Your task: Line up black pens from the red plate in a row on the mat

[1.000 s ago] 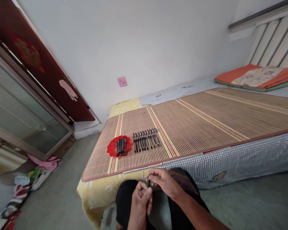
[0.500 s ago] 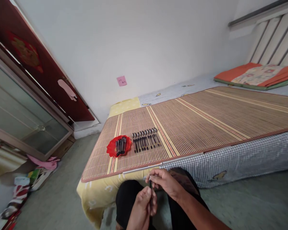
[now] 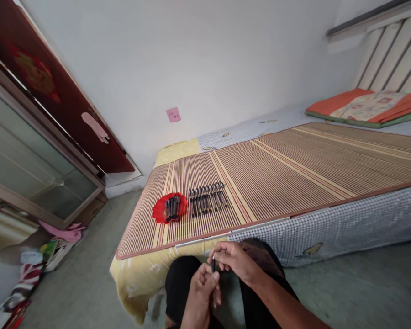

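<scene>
The fingertips of the right hand (image 3: 235, 261) pinch the top of a slim dark pen (image 3: 213, 264), thumb and forefinger closed tight on it. The left hand (image 3: 200, 294) comes up from below with its fingers curled in narrow around the lower part of the same pen, so both hands grip it and their fingertips nearly touch. The pen stands almost upright between them, low in the middle of the view, over the person's knees in black trousers (image 3: 180, 283) and just in front of the near edge of the bed.

Beyond the hands, a yellow sheet (image 3: 137, 278) hangs over the bed's corner, with a checked sheet (image 3: 329, 233) beside it. A striped bamboo mat (image 3: 294, 169) covers the top of the bed. On the mat, well apart from the hands, a red dish (image 3: 157, 213) holds a few dark pens (image 3: 171, 208). Just beside it, a row of similar pens (image 3: 207, 198) lies side by side.

Farther off, a pink note (image 3: 173, 114) is stuck to the white wall, an orange pillow (image 3: 370, 106) lies at the head of the bed, and a glass-fronted cabinet (image 3: 27, 160) stands at the left above scattered clutter (image 3: 37, 260) on the floor.
</scene>
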Demonstrator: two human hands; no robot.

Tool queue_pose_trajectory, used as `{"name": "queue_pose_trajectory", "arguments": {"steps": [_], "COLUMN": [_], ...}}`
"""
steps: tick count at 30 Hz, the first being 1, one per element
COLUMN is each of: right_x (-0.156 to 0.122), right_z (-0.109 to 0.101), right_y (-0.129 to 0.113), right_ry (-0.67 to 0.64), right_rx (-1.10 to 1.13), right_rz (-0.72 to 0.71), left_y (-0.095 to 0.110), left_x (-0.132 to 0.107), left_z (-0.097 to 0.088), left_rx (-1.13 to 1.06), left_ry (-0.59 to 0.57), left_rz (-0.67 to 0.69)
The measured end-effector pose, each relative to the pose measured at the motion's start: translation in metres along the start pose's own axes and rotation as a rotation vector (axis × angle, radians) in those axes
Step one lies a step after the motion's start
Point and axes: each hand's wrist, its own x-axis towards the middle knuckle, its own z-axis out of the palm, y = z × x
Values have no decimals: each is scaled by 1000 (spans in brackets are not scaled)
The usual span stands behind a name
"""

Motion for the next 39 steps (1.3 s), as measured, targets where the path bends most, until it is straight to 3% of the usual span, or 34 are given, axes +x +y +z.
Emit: {"name": "queue_pose_trajectory", "arguments": {"steps": [3,9,13,18,21,23,25,30,39], "right_x": [0,2,5,5,1,-1,-3,0,0], "right_z": [-1,-6,-19,-61,-73,-67,-53,-20,-6], "right_y": [-1,3,-6,-43,-58,-58,-54,-40,-41], "right_ry": [32,11,92,307,372,344,291,230,213], "right_rx": [-22,46,94,145,181,175,160,131,20], "right_rz": [-14,8,-7,-143,-192,-170,-126,-89,-147], "left_y": [0,6,4,-1,6,15,24,34,30], "left_x": [0,-6,-8,-9,-4,3,12,27,22], "left_z": [1,1,-2,-16,-14,-4,8,24,24], "left_rx": [26,-175,-77,185,216,203,206,243,199], "left_ry": [6,-129,-131,-210,-81,47,89,83,75], "left_rz": [-53,-279,-267,-236,-158,-49,36,71,118]}}
